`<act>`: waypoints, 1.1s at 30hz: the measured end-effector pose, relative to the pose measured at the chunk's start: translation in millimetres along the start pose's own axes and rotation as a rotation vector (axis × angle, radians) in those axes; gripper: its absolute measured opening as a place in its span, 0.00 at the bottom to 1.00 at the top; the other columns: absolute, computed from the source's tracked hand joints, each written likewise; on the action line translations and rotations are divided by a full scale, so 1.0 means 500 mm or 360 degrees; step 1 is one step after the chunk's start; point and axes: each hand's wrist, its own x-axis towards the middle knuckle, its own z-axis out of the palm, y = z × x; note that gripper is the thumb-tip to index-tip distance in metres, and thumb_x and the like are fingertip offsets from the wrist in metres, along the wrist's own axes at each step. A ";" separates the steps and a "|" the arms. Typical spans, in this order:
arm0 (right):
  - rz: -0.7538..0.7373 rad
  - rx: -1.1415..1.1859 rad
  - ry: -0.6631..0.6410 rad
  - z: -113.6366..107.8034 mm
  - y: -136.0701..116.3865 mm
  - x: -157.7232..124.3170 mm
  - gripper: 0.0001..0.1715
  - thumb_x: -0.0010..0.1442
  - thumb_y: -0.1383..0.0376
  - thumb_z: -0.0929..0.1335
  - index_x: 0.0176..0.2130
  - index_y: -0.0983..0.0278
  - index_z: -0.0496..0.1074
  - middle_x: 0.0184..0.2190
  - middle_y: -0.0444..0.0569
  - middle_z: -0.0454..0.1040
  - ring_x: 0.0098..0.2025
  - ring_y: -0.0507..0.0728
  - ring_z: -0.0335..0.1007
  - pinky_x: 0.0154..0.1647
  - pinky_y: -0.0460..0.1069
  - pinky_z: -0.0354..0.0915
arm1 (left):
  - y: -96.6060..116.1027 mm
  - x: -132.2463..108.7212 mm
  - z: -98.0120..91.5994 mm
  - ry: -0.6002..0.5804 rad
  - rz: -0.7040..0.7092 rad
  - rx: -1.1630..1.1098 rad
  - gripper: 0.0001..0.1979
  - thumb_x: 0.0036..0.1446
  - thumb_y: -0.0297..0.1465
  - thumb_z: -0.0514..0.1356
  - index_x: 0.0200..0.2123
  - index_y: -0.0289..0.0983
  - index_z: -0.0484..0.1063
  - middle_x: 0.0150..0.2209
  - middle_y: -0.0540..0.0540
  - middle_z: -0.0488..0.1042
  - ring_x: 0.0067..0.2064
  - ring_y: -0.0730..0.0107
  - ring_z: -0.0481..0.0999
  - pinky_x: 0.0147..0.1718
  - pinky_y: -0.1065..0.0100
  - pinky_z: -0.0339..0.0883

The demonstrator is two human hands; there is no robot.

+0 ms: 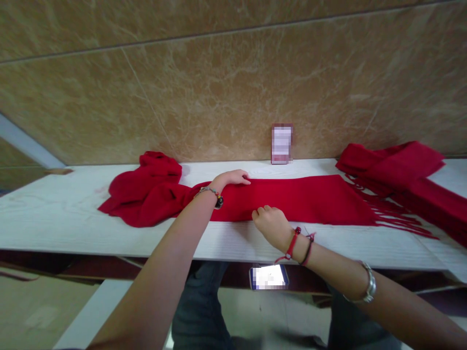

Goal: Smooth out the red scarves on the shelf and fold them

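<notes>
A long red scarf (pixel 302 199) lies stretched along a white table (pixel 54 214), its left end bunched in a heap and its fringe trailing at the right. My left hand (pixel 229 179) rests flat on the scarf's far edge, fingers stretched out to the right. At the scarf's near edge, my right hand (pixel 270 224) has its fingers curled and pinches the cloth. A bead bracelet circles my left wrist; red strings and a watch sit on my right arm.
More red scarves (pixel 404 170) are piled at the table's right end. A small card (pixel 281 144) leans against the marble wall (pixel 233 78). A lit phone (pixel 269 277) lies on my lap below the table edge.
</notes>
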 end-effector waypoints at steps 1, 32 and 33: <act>-0.0008 0.0001 0.0028 0.004 -0.002 0.001 0.14 0.58 0.76 0.60 0.37 0.71 0.72 0.33 0.58 0.74 0.37 0.60 0.71 0.32 0.51 0.65 | -0.002 0.001 0.001 0.0026 -0.0011 -0.0019 0.12 0.46 0.31 0.58 0.35 0.34 0.75 0.33 0.47 0.77 0.33 0.70 0.71 0.32 0.75 0.62; 0.0024 -0.0127 0.0206 -0.027 0.035 -0.021 0.15 0.61 0.74 0.57 0.41 0.68 0.69 0.34 0.55 0.72 0.34 0.57 0.69 0.27 0.48 0.59 | 0.033 -0.001 -0.007 0.0516 -0.0072 -0.0779 0.14 0.49 0.32 0.57 0.39 0.33 0.73 0.36 0.45 0.76 0.37 0.70 0.73 0.39 0.69 0.64; 0.0033 -0.0149 0.0237 -0.039 0.047 -0.027 0.15 0.61 0.74 0.57 0.41 0.68 0.69 0.34 0.55 0.71 0.34 0.57 0.69 0.27 0.48 0.58 | 0.042 -0.001 -0.020 0.0542 -0.0055 -0.0835 0.15 0.50 0.32 0.56 0.40 0.33 0.72 0.38 0.45 0.76 0.38 0.70 0.72 0.40 0.69 0.64</act>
